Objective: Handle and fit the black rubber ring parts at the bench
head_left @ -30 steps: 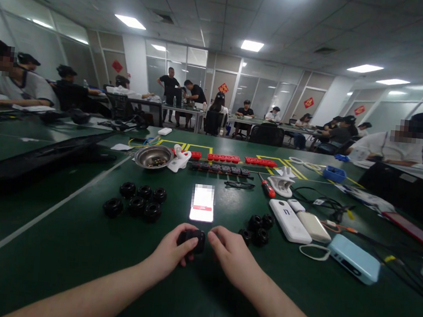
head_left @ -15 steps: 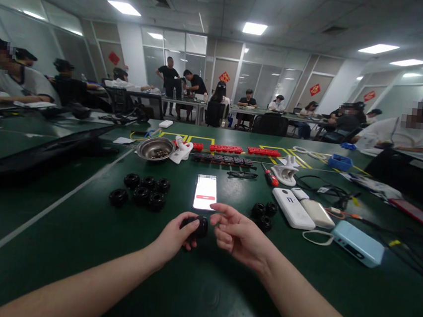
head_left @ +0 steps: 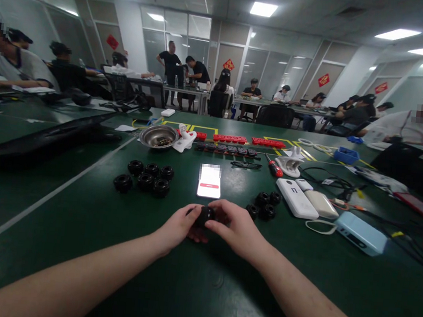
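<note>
A small black round part [head_left: 204, 216] sits between both my hands just above the green table [head_left: 78, 225]. My left hand [head_left: 178, 226] grips it from the left with curled fingers. My right hand [head_left: 235, 226] closes over it from the right, fingertips on its top. Just beyond lies a lit phone [head_left: 209, 182]. Several black ring parts [head_left: 146, 177] are grouped to the left. A smaller cluster of black rings [head_left: 264, 206] lies to the right.
A metal bowl [head_left: 158, 136] and red strips [head_left: 230, 139] lie farther back. White power banks [head_left: 295, 197], a light blue box [head_left: 357, 233], a screwdriver [head_left: 275, 168] and cables fill the right side. A black sheet [head_left: 44, 142] lies at left. People sit around other tables.
My right hand had lifted off and opened half a second ago; it has come back down onto the black part. The camera has tilted slightly downward.
</note>
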### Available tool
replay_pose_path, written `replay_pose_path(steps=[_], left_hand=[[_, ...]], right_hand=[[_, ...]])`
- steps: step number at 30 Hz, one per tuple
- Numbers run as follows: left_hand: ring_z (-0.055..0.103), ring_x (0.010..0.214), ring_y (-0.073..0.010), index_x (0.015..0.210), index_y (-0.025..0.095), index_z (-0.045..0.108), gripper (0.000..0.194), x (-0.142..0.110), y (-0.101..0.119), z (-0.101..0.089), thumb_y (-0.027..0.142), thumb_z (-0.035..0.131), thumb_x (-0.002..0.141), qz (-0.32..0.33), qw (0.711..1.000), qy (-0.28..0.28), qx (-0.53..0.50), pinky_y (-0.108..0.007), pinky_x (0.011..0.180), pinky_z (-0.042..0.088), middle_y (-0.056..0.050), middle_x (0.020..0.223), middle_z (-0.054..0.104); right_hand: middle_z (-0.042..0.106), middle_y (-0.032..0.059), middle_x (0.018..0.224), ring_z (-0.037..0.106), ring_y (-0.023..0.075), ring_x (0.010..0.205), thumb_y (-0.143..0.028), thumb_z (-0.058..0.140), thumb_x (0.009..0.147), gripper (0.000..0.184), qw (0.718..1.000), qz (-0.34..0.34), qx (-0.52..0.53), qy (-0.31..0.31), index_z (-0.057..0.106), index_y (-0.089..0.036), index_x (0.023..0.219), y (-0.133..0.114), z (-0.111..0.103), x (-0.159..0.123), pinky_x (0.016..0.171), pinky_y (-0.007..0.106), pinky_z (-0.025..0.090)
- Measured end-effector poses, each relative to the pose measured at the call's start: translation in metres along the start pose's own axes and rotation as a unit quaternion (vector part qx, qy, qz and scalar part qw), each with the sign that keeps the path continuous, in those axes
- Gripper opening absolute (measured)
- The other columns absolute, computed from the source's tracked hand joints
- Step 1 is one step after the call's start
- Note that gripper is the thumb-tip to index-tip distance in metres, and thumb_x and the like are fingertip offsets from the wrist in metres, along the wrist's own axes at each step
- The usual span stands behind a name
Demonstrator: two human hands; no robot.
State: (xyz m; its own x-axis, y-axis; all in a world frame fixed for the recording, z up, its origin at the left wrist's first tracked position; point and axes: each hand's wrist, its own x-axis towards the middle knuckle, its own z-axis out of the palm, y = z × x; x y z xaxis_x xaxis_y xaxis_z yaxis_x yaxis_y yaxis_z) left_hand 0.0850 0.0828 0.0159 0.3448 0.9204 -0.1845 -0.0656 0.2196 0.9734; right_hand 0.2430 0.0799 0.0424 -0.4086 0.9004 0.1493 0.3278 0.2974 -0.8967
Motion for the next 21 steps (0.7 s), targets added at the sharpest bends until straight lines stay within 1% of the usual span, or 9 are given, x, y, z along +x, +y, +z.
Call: replay_pose_path(steps=[3,5,7,10,12,14,16,19,21], left_hand=[[0.055,0.043,-0.0106,0.088,0.013,0.048,0.038,0.003,0.005,-0.004,0.047,0.045,0.072,0.014,0.999,0.025,-0.017,-0.022,0.042,0.04,-0.002,0.065,0.057],[0.052,0.042,-0.0078,0.088,0.015,0.047,0.033,0.004,0.008,-0.007,0.043,0.049,0.071,0.046,0.997,0.052,-0.021,-0.021,0.043,0.04,0.001,0.068,0.054],[0.052,0.044,-0.0074,0.091,0.016,0.047,0.032,0.005,0.009,-0.008,0.041,0.049,0.072,0.067,0.995,0.077,-0.016,-0.021,0.043,0.039,0.001,0.07,0.054],[0.053,0.045,-0.0087,0.094,0.015,0.046,0.033,0.006,0.007,-0.009,0.04,0.049,0.072,0.071,0.992,0.107,0.006,-0.021,0.043,0.039,0.0,0.069,0.055],[0.053,0.046,-0.009,0.095,0.015,0.045,0.034,0.006,0.005,-0.008,0.039,0.05,0.071,0.067,0.991,0.11,0.019,-0.021,0.044,0.039,0.0,0.068,0.055],[0.053,0.046,-0.009,0.094,0.015,0.045,0.033,0.005,0.005,-0.007,0.038,0.051,0.07,0.074,0.992,0.097,0.033,-0.022,0.044,0.04,0.0,0.069,0.054],[0.053,0.048,-0.009,0.092,0.016,0.046,0.031,0.002,0.005,-0.005,0.037,0.052,0.07,0.083,0.992,0.083,0.054,-0.023,0.046,0.041,0.0,0.072,0.054],[0.054,0.052,-0.0095,0.094,0.018,0.046,0.031,-0.003,0.005,-0.003,0.035,0.054,0.069,0.099,0.989,0.076,0.082,-0.023,0.048,0.043,0.0,0.08,0.053],[0.056,0.055,-0.0105,0.096,0.019,0.045,0.035,-0.005,0.004,-0.001,0.036,0.056,0.068,0.111,0.988,0.067,0.086,-0.023,0.05,0.044,-0.001,0.084,0.053]], right_hand=[[0.05,0.0051,0.106,0.048,0.018,0.089,-0.016,0.061,0.067,0.044,0.983,-0.12,-0.138,0.021,0.046,-0.022,0.108,-0.005,-0.001,-0.003,0.078,0.033,0.04],[0.048,0.0067,0.109,0.051,0.0171,0.082,-0.023,0.06,0.07,0.053,0.984,-0.093,-0.14,0.053,0.037,-0.023,0.117,-0.003,-0.002,-0.002,0.073,0.034,0.043],[0.053,0.0065,0.101,0.053,0.0128,0.06,-0.029,0.054,0.075,0.051,0.991,-0.017,-0.102,0.082,0.032,-0.023,0.12,0.001,-0.002,0.0,0.057,0.03,0.046],[0.058,0.0027,0.086,0.044,0.0064,0.037,-0.022,0.046,0.077,0.048,0.992,0.072,-0.029,0.102,0.028,-0.025,0.122,0.007,-0.003,0.004,0.039,0.024,0.04],[0.057,0.0019,0.088,0.043,0.0051,0.036,-0.014,0.044,0.075,0.055,0.992,0.076,0.012,0.098,0.024,-0.027,0.125,0.009,-0.002,0.006,0.037,0.022,0.039],[0.052,0.0034,0.099,0.048,0.0059,0.046,-0.009,0.045,0.07,0.06,0.994,0.049,0.04,0.092,0.025,-0.027,0.124,0.011,-0.001,0.007,0.046,0.023,0.044],[0.049,0.0047,0.101,0.052,0.0086,0.061,-0.012,0.048,0.07,0.055,0.995,0.037,0.05,0.079,0.031,-0.023,0.121,0.012,0.0,0.007,0.057,0.024,0.046],[0.055,0.0029,0.074,0.051,0.0115,0.054,-0.032,0.04,0.081,0.031,0.996,0.069,0.054,0.027,0.043,-0.015,0.107,0.013,0.001,0.007,0.049,0.026,0.045],[0.053,0.0002,0.058,0.048,0.0116,0.045,-0.039,0.038,0.082,0.031,0.995,0.084,0.051,0.001,0.05,-0.014,0.095,0.01,0.002,0.005,0.042,0.026,0.043]])
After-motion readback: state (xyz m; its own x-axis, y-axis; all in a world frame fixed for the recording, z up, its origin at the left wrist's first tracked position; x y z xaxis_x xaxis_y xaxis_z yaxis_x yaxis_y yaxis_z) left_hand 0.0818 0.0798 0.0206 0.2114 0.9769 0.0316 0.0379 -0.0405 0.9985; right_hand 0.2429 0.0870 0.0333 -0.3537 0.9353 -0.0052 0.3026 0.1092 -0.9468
